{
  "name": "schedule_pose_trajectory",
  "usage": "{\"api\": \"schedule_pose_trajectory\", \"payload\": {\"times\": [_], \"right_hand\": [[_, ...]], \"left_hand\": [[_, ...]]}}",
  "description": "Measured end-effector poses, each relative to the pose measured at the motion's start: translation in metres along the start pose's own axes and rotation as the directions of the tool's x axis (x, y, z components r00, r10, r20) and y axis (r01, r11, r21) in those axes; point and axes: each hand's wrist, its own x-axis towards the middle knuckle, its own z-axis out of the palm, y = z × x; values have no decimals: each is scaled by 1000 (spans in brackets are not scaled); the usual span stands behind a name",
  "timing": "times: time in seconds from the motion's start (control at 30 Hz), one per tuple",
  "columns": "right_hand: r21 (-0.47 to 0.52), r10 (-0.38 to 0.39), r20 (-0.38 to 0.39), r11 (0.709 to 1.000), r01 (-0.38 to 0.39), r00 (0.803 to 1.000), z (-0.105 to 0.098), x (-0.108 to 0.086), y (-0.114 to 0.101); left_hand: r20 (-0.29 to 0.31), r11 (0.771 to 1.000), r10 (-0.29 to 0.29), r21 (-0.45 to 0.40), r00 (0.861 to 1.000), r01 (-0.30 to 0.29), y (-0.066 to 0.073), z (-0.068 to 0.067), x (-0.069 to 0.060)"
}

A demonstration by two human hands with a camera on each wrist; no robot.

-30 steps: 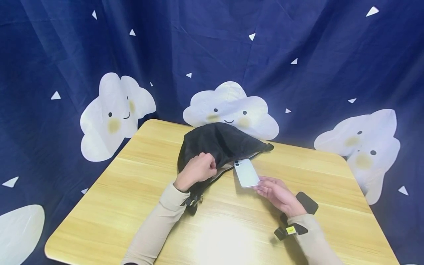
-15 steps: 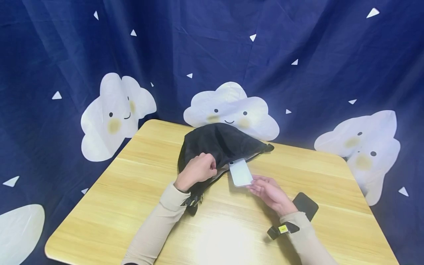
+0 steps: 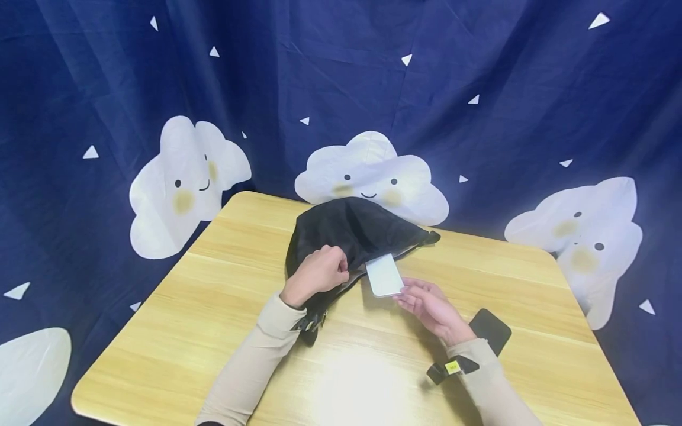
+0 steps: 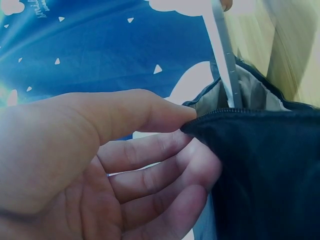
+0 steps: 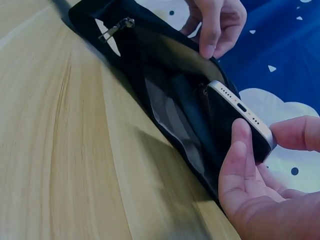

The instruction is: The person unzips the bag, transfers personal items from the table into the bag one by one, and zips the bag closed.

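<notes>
A black zippered bag [image 3: 346, 231] lies on the table with its mouth parted, and its pale grey lining [image 5: 172, 117] shows in the right wrist view. The left hand [image 3: 319, 272] pinches the zipper edge of the mouth between thumb and fingers, as the left wrist view shows. A white-backed smartphone [image 3: 385, 277] is partly inside the mouth, its camera end hidden by the bag. The right hand [image 3: 428, 307] pinches the phone by its outer end, near the charging port [image 5: 242, 107]. A metal zipper pull [image 5: 117, 29] hangs at one end of the opening.
A flat black object [image 3: 491, 331] lies on the wooden table [image 3: 186, 331] beside the right wrist, partly hidden by the sleeve. Behind the table hangs a dark blue curtain [image 3: 341, 71] with white clouds and triangles.
The right hand has moved left and slightly up with the phone, whose camera end has slid into the bag out of sight. The left hand and the bag have stayed put.
</notes>
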Motion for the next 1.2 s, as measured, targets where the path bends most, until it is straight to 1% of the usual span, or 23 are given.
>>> {"api": "schedule_pose_trajectory", "payload": {"times": [0.2, 0.4, 0.6, 0.7, 0.87, 1.2], "right_hand": [[21, -5, -8, 1000, 5, 1000, 4, 0, -3], [29, -7, -4, 1000, 7, 1000, 12, 7, -4], [31, -19, 8, 999, 18, 1000, 19, 12, 0], [22, -26, 1, 999, 26, 1000, 21, 12, 0], [8, -41, 10, 999, 41, 999, 24, 12, -1], [20, -52, 14, 998, 51, 999, 30, 12, 0]], "left_hand": [[4, 1000, -1, 4, 1000, 1, 0, -1, -1], [2, 1000, -13, 6, 1000, 13, -1, 0, -1], [-3, 1000, -6, 5, 1000, 6, -1, 0, -1], [-7, 1000, -2, 9, 1000, 2, -1, -2, 0], [-10, 1000, -5, 12, 1000, 5, -1, -4, 1], [-3, 1000, -3, 11, 1000, 3, 0, -1, 1]]}}
